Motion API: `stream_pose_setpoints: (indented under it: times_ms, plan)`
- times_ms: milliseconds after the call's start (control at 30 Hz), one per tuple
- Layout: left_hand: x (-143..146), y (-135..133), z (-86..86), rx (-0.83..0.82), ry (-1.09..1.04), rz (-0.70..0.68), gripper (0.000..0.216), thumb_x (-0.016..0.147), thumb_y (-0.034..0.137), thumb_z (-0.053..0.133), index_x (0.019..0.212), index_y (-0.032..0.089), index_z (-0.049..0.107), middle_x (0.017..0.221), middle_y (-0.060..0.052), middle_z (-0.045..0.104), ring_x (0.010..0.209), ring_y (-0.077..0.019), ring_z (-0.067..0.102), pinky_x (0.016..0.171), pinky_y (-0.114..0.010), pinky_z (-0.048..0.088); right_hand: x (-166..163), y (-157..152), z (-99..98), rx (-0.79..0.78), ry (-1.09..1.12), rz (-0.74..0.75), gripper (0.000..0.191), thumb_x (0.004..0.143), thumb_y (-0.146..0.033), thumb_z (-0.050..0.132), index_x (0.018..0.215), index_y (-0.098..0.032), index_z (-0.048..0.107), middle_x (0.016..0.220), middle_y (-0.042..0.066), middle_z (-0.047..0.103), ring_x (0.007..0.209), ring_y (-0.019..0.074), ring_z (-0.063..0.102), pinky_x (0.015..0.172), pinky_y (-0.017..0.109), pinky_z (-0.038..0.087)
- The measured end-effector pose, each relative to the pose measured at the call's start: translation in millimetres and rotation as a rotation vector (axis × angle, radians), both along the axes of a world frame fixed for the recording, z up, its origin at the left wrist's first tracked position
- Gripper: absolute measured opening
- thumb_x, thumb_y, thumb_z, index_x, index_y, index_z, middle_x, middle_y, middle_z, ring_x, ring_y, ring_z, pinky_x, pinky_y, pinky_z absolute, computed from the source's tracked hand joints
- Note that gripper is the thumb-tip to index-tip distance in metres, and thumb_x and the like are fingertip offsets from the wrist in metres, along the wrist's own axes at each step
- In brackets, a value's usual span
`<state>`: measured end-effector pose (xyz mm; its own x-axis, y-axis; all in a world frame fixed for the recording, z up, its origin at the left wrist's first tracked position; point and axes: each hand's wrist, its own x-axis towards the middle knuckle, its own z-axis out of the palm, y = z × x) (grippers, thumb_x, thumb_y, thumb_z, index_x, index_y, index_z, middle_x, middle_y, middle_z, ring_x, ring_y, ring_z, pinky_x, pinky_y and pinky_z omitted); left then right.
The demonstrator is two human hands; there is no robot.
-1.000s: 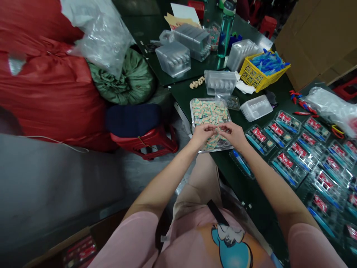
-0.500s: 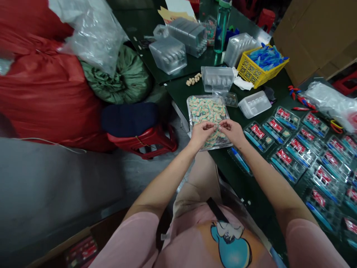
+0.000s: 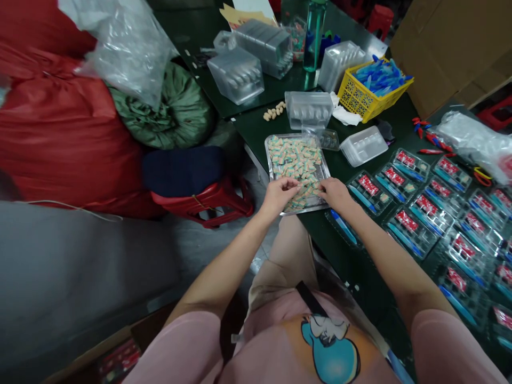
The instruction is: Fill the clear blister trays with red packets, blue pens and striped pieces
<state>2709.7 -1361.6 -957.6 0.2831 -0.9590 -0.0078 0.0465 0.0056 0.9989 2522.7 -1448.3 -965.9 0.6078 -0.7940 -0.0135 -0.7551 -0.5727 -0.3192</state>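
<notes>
A shallow metal tray (image 3: pixel 269 160) holds a heap of small flat beige-and-teal pieces (image 3: pixel 295 154). Over its near left part is my left hand (image 3: pixel 280 193), thumb and fingers drawn together in a pinch; what lies between them is too small to tell. At the tray's near right edge, my right hand (image 3: pixel 335 193) has its fingertips pressed together among the pieces, and whatever they grip is hidden. A gap separates the two hands. Just behind the tray rests a clear plastic blister shell (image 3: pixel 328 140).
Packed blister trays (image 3: pixel 412 221) with blue pens and red cards cover the table's right side. Farther back stand stacked clear shells (image 3: pixel 310 109), a yellow basket (image 3: pixel 366 104) of blue pens and a water bottle (image 3: pixel 314 40). A red stool (image 3: pixel 192 205) is at left.
My hands were close together over the tray and have moved apart, the left one leftward and the right one slightly rightward. The view has shifted a little.
</notes>
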Motion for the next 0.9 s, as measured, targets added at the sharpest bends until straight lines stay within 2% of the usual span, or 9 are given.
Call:
stream_pose_setpoints:
  times_ms: [167,300,433,533,733,900]
  plan:
    - [-5,-1,-2.5,0.046,-0.026,-0.164,0.026,0.065,0.035,0.078,0.077,0.014,0.069,0.063,0.001,0.064,0.057,-0.0096,0.054,0.056,-0.022,0.042,-6,0,4.5,0.102,-0.14,-0.001,0.006,0.079,-0.015,0.068,0.076,-0.017,0.063,0.075,0.001,0.062,0.072,0.0146,0.054,0.067,0.024,0.036]
    - [-9,-3,-6.3,0.083,-0.015,-0.283,0.027,0.064,0.035,0.078,0.078,0.014,0.068,0.062,0.0,0.063,0.055,-0.0098,0.055,0.054,-0.022,0.041,-11,0,6.3,0.122,-0.233,-0.049,0.004,0.078,-0.016,0.068,0.08,-0.017,0.065,0.071,-0.001,0.062,0.066,0.0127,0.053,0.064,0.023,0.035]
    - [-8,-2,-2.5,0.094,-0.01,-0.258,0.026,0.064,0.035,0.078,0.076,0.015,0.068,0.063,0.001,0.064,0.056,-0.0093,0.055,0.054,-0.021,0.041,-11,0,9.7,0.178,-0.221,-0.033,0.005,0.079,-0.018,0.069,0.084,-0.017,0.068,0.071,-0.001,0.063,0.065,0.0121,0.054,0.064,0.022,0.036]
    - [-5,1,1.3,0.088,-0.013,-0.22,0.026,0.063,0.035,0.079,0.075,0.015,0.068,0.064,0.001,0.064,0.057,-0.0089,0.055,0.054,-0.021,0.041,-8,1,13.8,0.223,-0.123,0.007,0.002,0.079,-0.018,0.069,0.081,-0.018,0.07,0.071,-0.001,0.065,0.066,0.0122,0.054,0.063,0.022,0.034]
    - [-1,1,-0.6,0.085,-0.006,-0.201,0.028,0.062,0.037,0.08,0.074,0.015,0.068,0.064,0.0,0.063,0.057,-0.0092,0.054,0.056,-0.022,0.04,2,5,14.2,0.144,0.049,-0.046,0.01,0.084,-0.025,0.068,0.091,-0.019,0.069,0.078,0.003,0.068,0.071,0.0156,0.056,0.062,0.025,0.031]
    - [-3,1,-2.1,0.085,-0.019,-0.192,0.027,0.062,0.037,0.079,0.074,0.015,0.068,0.064,0.001,0.063,0.057,-0.0091,0.052,0.055,-0.022,0.039,0,6,13.2,0.13,0.052,0.003,0.006,0.078,-0.02,0.072,0.08,-0.017,0.067,0.081,0.004,0.067,0.074,0.0157,0.056,0.064,0.024,0.032]
